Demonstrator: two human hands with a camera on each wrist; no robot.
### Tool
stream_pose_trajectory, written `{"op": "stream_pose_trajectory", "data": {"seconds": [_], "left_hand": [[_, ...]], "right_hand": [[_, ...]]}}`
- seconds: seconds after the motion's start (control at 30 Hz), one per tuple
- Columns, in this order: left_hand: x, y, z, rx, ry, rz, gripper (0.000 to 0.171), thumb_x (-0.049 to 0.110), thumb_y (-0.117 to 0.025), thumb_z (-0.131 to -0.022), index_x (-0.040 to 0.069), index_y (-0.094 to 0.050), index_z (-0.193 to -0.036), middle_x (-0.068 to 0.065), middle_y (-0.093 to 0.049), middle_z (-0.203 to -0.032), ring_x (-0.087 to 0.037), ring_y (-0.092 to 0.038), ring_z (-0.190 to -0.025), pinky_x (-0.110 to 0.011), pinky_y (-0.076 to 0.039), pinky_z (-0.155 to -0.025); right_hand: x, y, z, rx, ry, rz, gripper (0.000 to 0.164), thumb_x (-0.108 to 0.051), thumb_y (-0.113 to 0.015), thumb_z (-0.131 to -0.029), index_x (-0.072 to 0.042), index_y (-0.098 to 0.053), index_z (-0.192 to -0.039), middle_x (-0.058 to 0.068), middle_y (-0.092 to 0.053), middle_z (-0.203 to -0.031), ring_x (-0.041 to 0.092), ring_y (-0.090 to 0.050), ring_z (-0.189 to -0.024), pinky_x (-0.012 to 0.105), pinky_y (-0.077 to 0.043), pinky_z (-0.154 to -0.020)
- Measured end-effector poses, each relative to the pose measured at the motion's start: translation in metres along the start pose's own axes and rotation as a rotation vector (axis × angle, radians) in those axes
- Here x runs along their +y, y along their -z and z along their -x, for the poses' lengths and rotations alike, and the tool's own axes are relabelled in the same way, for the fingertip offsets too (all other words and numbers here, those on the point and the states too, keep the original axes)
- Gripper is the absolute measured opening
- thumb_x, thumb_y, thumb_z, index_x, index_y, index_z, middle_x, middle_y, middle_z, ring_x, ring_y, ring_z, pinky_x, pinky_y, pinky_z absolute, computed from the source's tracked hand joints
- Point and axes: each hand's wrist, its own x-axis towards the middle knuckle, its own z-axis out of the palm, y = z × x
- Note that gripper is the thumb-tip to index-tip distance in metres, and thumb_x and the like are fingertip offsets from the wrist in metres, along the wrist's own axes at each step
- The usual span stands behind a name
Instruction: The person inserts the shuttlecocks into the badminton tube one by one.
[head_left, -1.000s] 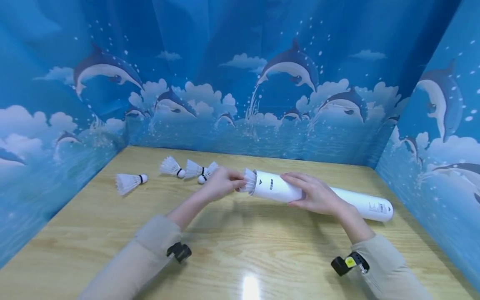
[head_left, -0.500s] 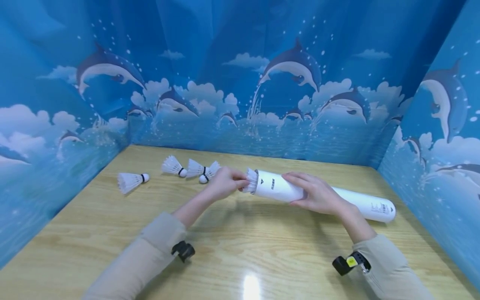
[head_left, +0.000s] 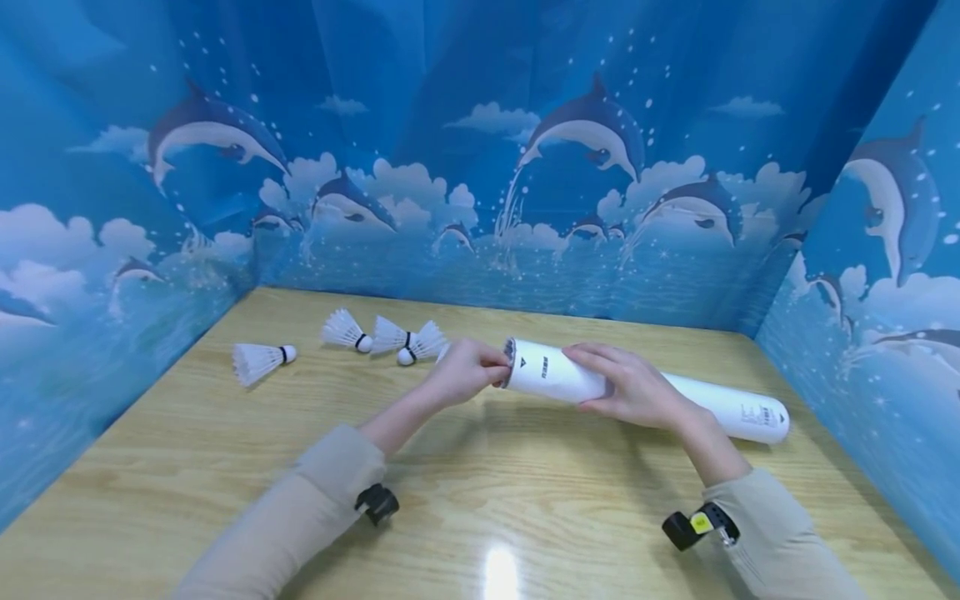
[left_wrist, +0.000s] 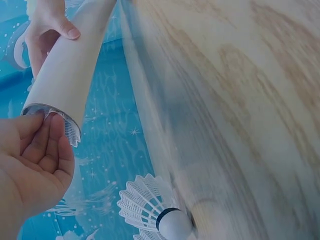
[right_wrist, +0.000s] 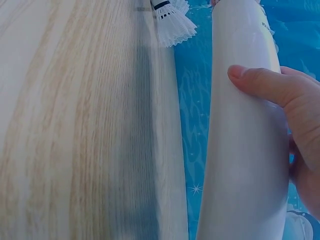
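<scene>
My right hand (head_left: 633,387) wraps round the middle of a long white shuttlecock tube (head_left: 551,373), thumb on the near side. The tube lies slanted with its open mouth toward the left. At that mouth my left hand (head_left: 463,372) pinches the feathered skirt of a shuttlecock (left_wrist: 74,134), fingertips right at the rim. Most of this shuttlecock is hidden inside the tube; only a lacy strip of skirt shows in the left wrist view. In the right wrist view, my right thumb (right_wrist: 260,82) presses along the white wall of the tube.
Several white shuttlecocks with black bands lie on the wooden table (head_left: 525,508): one alone (head_left: 257,363) at far left, another (head_left: 343,329) farther back, and an overlapping group (head_left: 388,336) beside my left hand. Blue dolphin-print curtains (head_left: 480,150) wall the back and sides.
My left hand has moved right, up to the tube's mouth, and the skirt that stuck out has slid inside. The right hand and tube have stayed nearly still.
</scene>
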Motion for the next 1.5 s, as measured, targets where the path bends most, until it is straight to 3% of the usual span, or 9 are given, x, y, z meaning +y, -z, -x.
{"op": "stream_pose_trajectory", "data": {"seconds": [0.23,0.57,0.67,0.8,0.93,1.17,1.5], "left_hand": [[0.001,-0.002,0.0,0.0,-0.023,-0.022,0.014,0.009,-0.064,-0.086,0.006,-0.073,-0.095,-0.008,-0.07,-0.093,-0.017,-0.064,-0.081,-0.024,-0.05,-0.067],[-0.002,0.003,0.004,-0.043,-0.17,-0.084,0.014,0.005,-0.063,-0.087,0.003,-0.073,-0.096,-0.009,-0.069,-0.093,-0.017,-0.062,-0.081,-0.023,-0.048,-0.068],[-0.002,0.005,0.007,-0.055,-0.139,-0.063,0.016,0.008,-0.062,-0.088,0.004,-0.071,-0.101,-0.008,-0.069,-0.096,-0.016,-0.062,-0.084,-0.023,-0.048,-0.069],[-0.003,0.012,0.013,-0.061,-0.026,0.031,0.021,0.013,-0.06,-0.091,0.007,-0.068,-0.109,-0.004,-0.068,-0.097,-0.017,-0.062,-0.087,-0.028,-0.05,-0.071],[-0.01,0.025,0.022,-0.016,0.013,0.077,0.026,0.02,-0.057,-0.093,0.004,-0.065,-0.112,-0.004,-0.068,-0.088,-0.02,-0.063,-0.083,-0.036,-0.052,-0.072],[-0.034,0.057,0.038,0.092,0.012,0.073,0.029,0.024,-0.056,-0.094,0.0,-0.066,-0.107,-0.006,-0.068,-0.083,-0.02,-0.062,-0.078,-0.041,-0.05,-0.072],[-0.064,0.109,0.064,0.201,0.14,-0.024,0.035,0.03,-0.055,-0.094,0.0,-0.065,-0.109,-0.009,-0.067,-0.09,-0.021,-0.061,-0.082,-0.037,-0.05,-0.074]], "right_hand": [[-0.001,0.001,0.0,-0.01,-0.02,0.007,0.077,-0.024,-0.083,-0.069,-0.013,-0.047,-0.136,0.011,-0.05,-0.132,0.033,-0.051,-0.113,0.05,-0.047,-0.085],[0.001,0.0,0.001,0.001,0.016,0.016,0.076,-0.025,-0.083,-0.069,-0.012,-0.048,-0.135,0.011,-0.051,-0.131,0.033,-0.052,-0.112,0.048,-0.048,-0.083],[0.002,0.0,0.001,0.004,0.01,0.015,0.077,-0.024,-0.083,-0.068,-0.012,-0.047,-0.136,0.011,-0.051,-0.132,0.033,-0.052,-0.112,0.048,-0.048,-0.083],[0.002,0.0,0.001,0.004,0.004,0.01,0.077,-0.022,-0.083,-0.068,-0.012,-0.047,-0.136,0.011,-0.05,-0.132,0.033,-0.052,-0.113,0.049,-0.048,-0.083],[0.003,0.0,0.001,0.005,0.004,0.005,0.077,-0.021,-0.083,-0.068,-0.012,-0.047,-0.136,0.011,-0.05,-0.132,0.033,-0.052,-0.113,0.049,-0.047,-0.083],[0.002,-0.001,0.003,0.009,0.007,0.005,0.077,-0.022,-0.083,-0.068,-0.01,-0.048,-0.135,0.012,-0.052,-0.13,0.033,-0.052,-0.112,0.05,-0.047,-0.083],[0.002,-0.001,0.002,-0.002,-0.004,0.009,0.077,-0.023,-0.083,-0.068,-0.011,-0.048,-0.135,0.012,-0.051,-0.131,0.033,-0.052,-0.113,0.05,-0.047,-0.083]]}}
